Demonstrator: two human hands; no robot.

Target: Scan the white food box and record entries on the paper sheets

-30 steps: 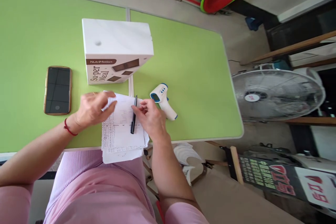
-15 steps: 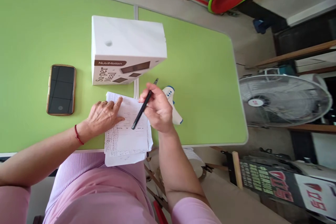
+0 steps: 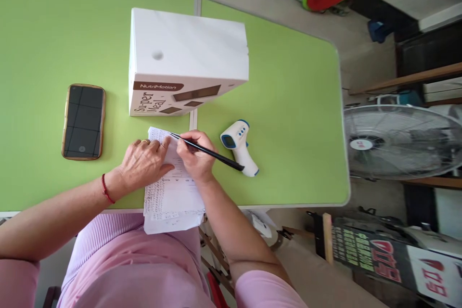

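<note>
Handwritten and printed paper sheets (image 3: 180,197) lie stacked at the near edge of the green table, overhanging it a little. My left hand (image 3: 146,160) rests flat on their left part, fingers stretched out, holding nothing. In my right hand (image 3: 198,156) is a black pen (image 3: 216,155), gripped between thumb and fingers. Its tip points left and touches or hovers just over the top of the page, near my left index finger; I cannot tell which. Just right of that hand lies a white and blue infrared thermometer (image 3: 240,147).
A white NutriMotion box (image 3: 191,50) stands behind the papers. To the left lies a smartphone (image 3: 83,122) in a brown-edged case. Beyond the right end of the green table (image 3: 296,120) stands a large fan (image 3: 400,142), with a printed sign (image 3: 390,260) below it.
My right hand has turned the pen over and brought its tip left to the top of the page. The thermometer is now fully uncovered. My left hand stays on the papers.
</note>
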